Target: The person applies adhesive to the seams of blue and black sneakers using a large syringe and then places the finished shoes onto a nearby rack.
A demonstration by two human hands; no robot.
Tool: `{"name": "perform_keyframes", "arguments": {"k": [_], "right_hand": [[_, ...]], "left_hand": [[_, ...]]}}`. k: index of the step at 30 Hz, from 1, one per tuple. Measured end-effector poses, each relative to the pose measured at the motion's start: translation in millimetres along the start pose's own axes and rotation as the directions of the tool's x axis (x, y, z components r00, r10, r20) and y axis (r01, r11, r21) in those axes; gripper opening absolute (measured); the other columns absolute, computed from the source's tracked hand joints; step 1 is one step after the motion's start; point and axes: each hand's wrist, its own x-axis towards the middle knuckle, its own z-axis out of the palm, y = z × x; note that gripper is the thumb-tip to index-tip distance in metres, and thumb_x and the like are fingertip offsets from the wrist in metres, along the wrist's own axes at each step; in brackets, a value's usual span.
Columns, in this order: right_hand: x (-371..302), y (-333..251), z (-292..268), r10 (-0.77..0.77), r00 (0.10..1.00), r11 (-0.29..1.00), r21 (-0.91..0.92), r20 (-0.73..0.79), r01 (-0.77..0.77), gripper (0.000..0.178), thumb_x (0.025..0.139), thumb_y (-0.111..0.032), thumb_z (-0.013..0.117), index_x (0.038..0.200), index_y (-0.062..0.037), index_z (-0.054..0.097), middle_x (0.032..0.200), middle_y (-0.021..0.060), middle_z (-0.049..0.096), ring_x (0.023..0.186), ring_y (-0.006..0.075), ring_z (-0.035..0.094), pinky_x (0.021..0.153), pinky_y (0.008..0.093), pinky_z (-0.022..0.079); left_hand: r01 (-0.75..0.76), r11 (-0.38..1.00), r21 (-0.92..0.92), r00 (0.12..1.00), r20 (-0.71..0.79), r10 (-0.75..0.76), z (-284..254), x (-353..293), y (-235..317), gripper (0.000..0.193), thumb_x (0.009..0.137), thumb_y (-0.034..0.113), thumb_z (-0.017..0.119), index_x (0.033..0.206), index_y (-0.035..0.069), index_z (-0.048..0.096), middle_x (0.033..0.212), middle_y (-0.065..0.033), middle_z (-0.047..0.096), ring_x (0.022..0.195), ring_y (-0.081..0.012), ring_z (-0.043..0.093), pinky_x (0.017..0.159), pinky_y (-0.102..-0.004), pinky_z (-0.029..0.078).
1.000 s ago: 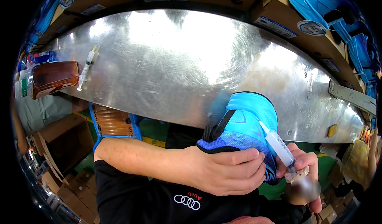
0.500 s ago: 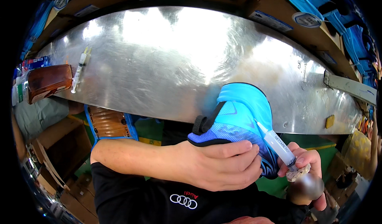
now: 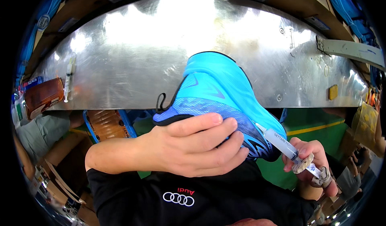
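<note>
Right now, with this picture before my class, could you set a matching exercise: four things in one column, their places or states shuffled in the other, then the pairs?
Things:
1. left hand
2. right hand
3. small yellow block
4. amber container

Places or states:
A. holding a syringe
B. at the left end of the metal table
C. holding a blue shoe
D. toward the table's right end

Pairs: 1-C, 2-A, 3-D, 4-B

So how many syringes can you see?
2: one syringe in the right grip, pointing at the blue shoe; another syringe lying on the metal table at left, beside the brown bottle. Others may be hidden.
</note>
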Motion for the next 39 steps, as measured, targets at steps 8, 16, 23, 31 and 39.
{"name": "perform_keyframes", "arguments": {"k": [8,16,23,31,39], "right_hand": [[-22,5,-14,-0.044,0.999,0.998,-0.035,-0.011,0.043,0.106,0.064,-0.076,0.071,0.125,0.0060,0.044,0.103,0.0201,0.064,0.095,0.0198,0.049,0.077,0.0269,0.038],[-43,5,-17,-0.071,0.995,0.997,-0.045,-0.066,0.068,0.104,0.064,-0.077,0.070,0.123,0.0047,0.047,0.099,0.0190,0.066,0.089,0.0195,0.050,0.075,0.0278,0.037],[-66,9,-20,-0.095,0.989,0.995,-0.049,-0.116,0.090,0.103,0.062,-0.076,0.072,0.122,0.0043,0.049,0.097,0.0175,0.066,0.089,0.0198,0.052,0.075,0.0282,0.038],[-84,20,-27,-0.117,0.985,0.993,-0.012,-0.130,0.116,0.103,0.058,-0.073,0.078,0.122,0.0031,0.048,0.105,0.0197,0.062,0.089,0.0218,0.054,0.077,0.0296,0.042],[-59,25,-70,-0.515,0.816,0.843,0.021,-0.262,0.538,0.113,0.050,-0.076,0.079,0.128,-0.0074,0.037,0.099,0.0132,0.052,0.087,0.0200,0.050,0.067,0.0287,0.041]], "left_hand": [[-0.033,0.999,0.039,0.999,0.029,0.031,-1,1,-1,0.032,0.078,0.016,0.066,0.108,0.026,0.067,0.109,0.0032,0.062,0.106,-0.0205,0.059,0.098,-0.0376,0.038],[-0.044,0.999,0.032,0.995,0.096,0.041,-6,2,-2,0.031,0.077,0.016,0.066,0.107,0.026,0.067,0.112,0.0000,0.062,0.107,-0.0240,0.059,0.100,-0.0405,0.037],[-0.021,0.997,0.071,0.992,0.122,0.013,-8,7,1,0.031,0.077,0.017,0.069,0.105,0.028,0.066,0.112,0.0021,0.061,0.108,-0.0211,0.059,0.101,-0.0379,0.039],[0.009,0.999,0.032,0.990,0.140,-0.014,-6,8,2,0.027,0.080,0.017,0.068,0.106,0.025,0.067,0.111,0.0016,0.063,0.109,-0.0200,0.059,0.100,-0.0384,0.041],[0.221,0.974,-0.046,0.975,0.019,-0.220,-81,60,-24,0.055,0.061,-0.003,0.066,0.115,0.000,0.060,0.114,-0.0202,0.061,0.109,-0.0388,0.059,0.096,-0.0480,0.046]]}}
